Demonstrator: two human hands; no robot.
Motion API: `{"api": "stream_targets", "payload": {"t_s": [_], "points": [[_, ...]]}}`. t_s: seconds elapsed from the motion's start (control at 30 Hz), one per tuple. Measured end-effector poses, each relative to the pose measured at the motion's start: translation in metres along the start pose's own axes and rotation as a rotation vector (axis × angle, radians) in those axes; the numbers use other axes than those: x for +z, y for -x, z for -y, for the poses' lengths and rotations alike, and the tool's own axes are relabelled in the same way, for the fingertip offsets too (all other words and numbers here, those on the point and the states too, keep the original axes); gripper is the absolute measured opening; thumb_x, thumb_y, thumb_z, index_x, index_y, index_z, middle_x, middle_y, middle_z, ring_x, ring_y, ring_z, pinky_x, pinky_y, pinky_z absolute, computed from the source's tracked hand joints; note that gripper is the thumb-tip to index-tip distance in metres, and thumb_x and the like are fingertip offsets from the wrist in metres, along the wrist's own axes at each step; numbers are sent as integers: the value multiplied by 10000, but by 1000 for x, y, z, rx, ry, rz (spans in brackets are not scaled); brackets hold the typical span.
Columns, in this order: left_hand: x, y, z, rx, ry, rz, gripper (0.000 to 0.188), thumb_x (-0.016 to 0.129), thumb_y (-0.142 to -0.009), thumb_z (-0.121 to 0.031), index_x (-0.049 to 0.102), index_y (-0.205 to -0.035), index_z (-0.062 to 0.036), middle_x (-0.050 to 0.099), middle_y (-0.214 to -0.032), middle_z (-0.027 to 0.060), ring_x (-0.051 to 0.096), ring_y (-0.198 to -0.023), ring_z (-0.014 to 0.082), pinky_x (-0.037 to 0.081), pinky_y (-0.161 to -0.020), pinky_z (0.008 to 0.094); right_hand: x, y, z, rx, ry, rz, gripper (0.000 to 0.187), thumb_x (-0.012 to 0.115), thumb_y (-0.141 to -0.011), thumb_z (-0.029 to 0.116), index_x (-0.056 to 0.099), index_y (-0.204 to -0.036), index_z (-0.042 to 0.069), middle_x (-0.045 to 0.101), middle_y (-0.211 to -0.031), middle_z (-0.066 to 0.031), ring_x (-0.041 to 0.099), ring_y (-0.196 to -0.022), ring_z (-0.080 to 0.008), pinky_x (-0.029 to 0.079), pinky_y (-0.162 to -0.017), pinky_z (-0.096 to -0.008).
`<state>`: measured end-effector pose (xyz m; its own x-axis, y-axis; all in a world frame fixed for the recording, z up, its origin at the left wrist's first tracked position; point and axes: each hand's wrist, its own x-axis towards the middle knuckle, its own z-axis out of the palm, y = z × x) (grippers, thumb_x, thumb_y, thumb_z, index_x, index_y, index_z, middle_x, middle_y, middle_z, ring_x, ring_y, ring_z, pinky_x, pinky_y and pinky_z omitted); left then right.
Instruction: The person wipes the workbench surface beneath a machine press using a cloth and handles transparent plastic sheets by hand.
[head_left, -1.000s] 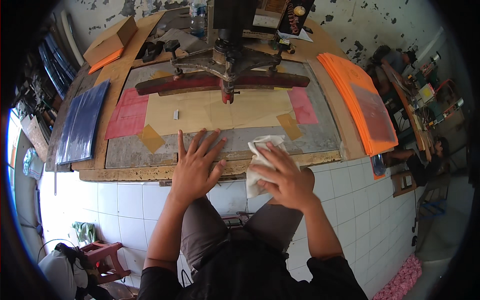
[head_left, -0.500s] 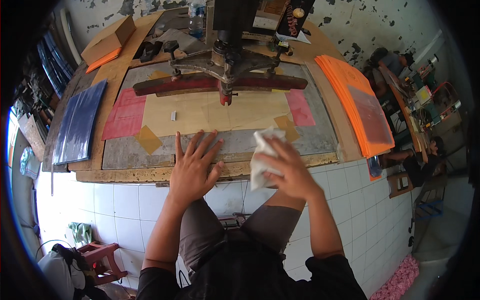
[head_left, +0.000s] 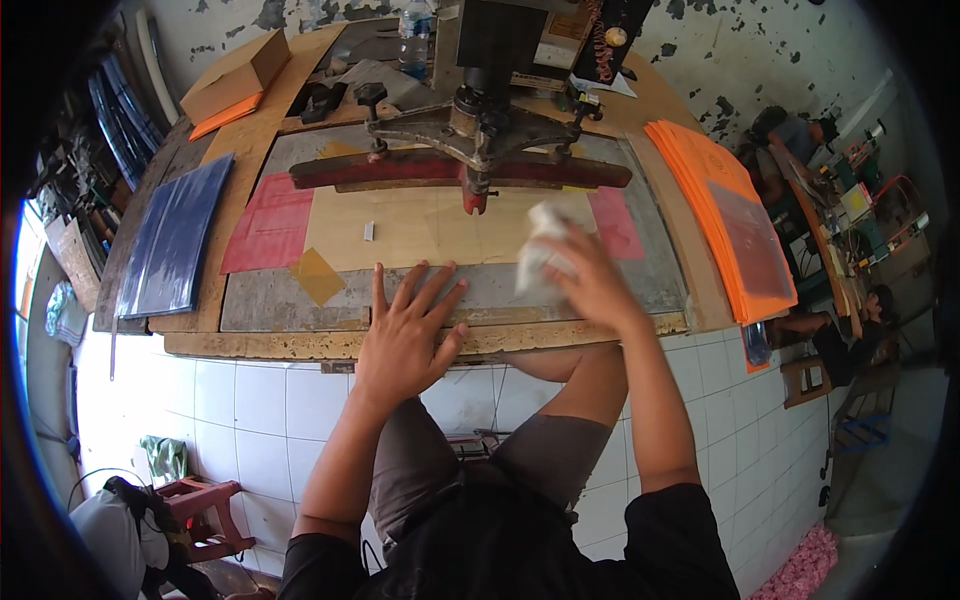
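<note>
Nearest, dark trousers and a black shirt, bent knees over a white tiled floor (head_left: pixel 250 400). Just ahead, left hand (head_left: pixel 405 335) flat, palm down, fingers (head_left: pixel 428 290) spread apart, on the front edge of a low wooden board (head_left: pixel 300 343) and reaching onto the grey plate (head_left: pixel 280 305) set in it. To the right, right hand (head_left: pixel 590 285) raised a little above the plate, fingers curled tight around a crumpled white rag (head_left: pixel 540 250); rag blurred, hanging over the right part of the pale yellow sheet (head_left: pixel 420 230), whether touching it cannot be told. On the plate, left of the yellow sheet, a red sheet (head_left: pixel 268 225); below its corner a small yellow square (head_left: pixel 318 276), tilted like a diamond; right of the yellow sheet a pink sheet (head_left: pixel 615 222). Further on, across the plate, a long red bar (head_left: pixel 400 168) under a dark metal press head (head_left: pixel 480 120). Left of the board, a stack of dark blue sheets (head_left: pixel 170 240); right of it, a stack of orange sheets (head_left: pixel 715 205) with a grey sheet on top. At the far side, a cardboard box (head_left: pixel 235 75) on an orange sheet at the left, a plastic bottle (head_left: pixel 413 35) near the middle, in front of a peeling white wall (head_left: pixel 760 55). Far right, another person (head_left: pixel 790 135) seated at cluttered benches. Lower left, a small red stool (head_left: pixel 205 515).
</note>
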<state>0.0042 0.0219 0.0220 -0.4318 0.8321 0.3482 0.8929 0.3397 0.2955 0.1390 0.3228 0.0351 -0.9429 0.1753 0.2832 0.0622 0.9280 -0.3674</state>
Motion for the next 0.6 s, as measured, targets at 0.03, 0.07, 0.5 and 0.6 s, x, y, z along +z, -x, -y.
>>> {"api": "stream_targets", "payload": {"t_s": [0.03,0.07,0.5,0.6], "points": [[0,-2,-2,13,3,-5,594,589,-1030,-377,597,-1587,-169,508,-1693,54,383,-1602,355,38,-1355,674,-4,-2,-22,4,5,-3,395,666,-1085,256,643,-1468,164,469,-1651,-274,488,-1497,-480,368,-1275,-586],[0,-5,-4,28,8,-11,594,591,-1029,-373,597,-1586,-167,508,-1693,54,383,-1602,355,39,-1356,672,-3,-3,-49,203,162,-131,391,665,-1082,254,649,-1461,157,474,-1649,-267,484,-1500,-476,366,-1272,-578],[1,-5,-2,16,0,-22,583,588,-1042,-398,608,-1575,-163,514,-1686,58,387,-1600,349,45,-1357,670,5,-14,-18,91,162,-92,426,674,-1075,272,624,-1481,153,490,-1644,-232,493,-1491,-449,392,-1253,-560],[4,-4,-1,20,0,-35,574,582,-1047,-405,617,-1564,-159,522,-1676,62,391,-1597,352,47,-1356,672,29,-3,-5,229,219,-239,477,692,-1061,232,606,-1528,193,478,-1640,-271,475,-1493,-499,393,-1250,-584]]}}
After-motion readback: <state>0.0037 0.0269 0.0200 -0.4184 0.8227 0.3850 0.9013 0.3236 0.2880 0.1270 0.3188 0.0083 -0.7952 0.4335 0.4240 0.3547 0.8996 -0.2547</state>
